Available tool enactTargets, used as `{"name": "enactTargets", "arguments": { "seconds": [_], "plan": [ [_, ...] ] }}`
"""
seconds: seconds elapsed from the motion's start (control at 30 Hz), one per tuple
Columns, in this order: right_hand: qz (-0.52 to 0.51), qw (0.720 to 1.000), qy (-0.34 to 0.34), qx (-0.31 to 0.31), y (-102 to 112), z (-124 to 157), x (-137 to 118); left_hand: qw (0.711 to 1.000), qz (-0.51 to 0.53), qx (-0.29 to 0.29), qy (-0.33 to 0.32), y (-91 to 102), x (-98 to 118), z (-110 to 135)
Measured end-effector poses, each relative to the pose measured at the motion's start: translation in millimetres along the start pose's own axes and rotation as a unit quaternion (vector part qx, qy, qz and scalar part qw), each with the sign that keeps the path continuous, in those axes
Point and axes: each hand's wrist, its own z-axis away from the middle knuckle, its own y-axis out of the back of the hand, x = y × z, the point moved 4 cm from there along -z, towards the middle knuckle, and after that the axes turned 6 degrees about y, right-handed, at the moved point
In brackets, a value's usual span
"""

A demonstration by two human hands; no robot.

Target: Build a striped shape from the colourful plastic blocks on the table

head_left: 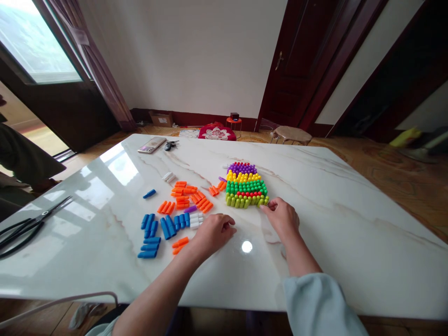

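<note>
Rows of upright, round-topped plastic pegs form a block: light green pegs (pixel 241 201) along the front, then red, green pegs (pixel 245 187), yellow pegs (pixel 243 177) and purple pegs (pixel 242 168) behind. At its front right corner, my right hand (pixel 283 218) pinches around a light green peg at the row's end, partly hidden by the fingers. My left hand (pixel 217 231) hovers in front of the block, fingers loosely curled and apart, with nothing visible in them. Loose orange pegs (pixel 201 199), blue pegs (pixel 168 227) and white pegs (pixel 196 220) lie left of it.
Black scissors (pixel 33 226) rest at the table's left side. A phone (pixel 152 145) and keys (pixel 171 145) lie near the far edge of the marbled table (pixel 332 210). Beyond stand a stool (pixel 291 135) and a door. Another person's clothing shows at far left.
</note>
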Motion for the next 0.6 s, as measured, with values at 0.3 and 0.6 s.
{"name": "enactTargets", "arguments": {
  "seconds": [0.3,0.6],
  "plan": [
    [-0.017,0.999,0.005,0.033,6,4,-3,1.000,0.006,0.003,0.000,1.4,3,1],
    [-0.411,0.816,0.384,0.134,59,134,-89,0.998,-0.049,0.007,-0.030,-5.5,13,4]
  ]
}}
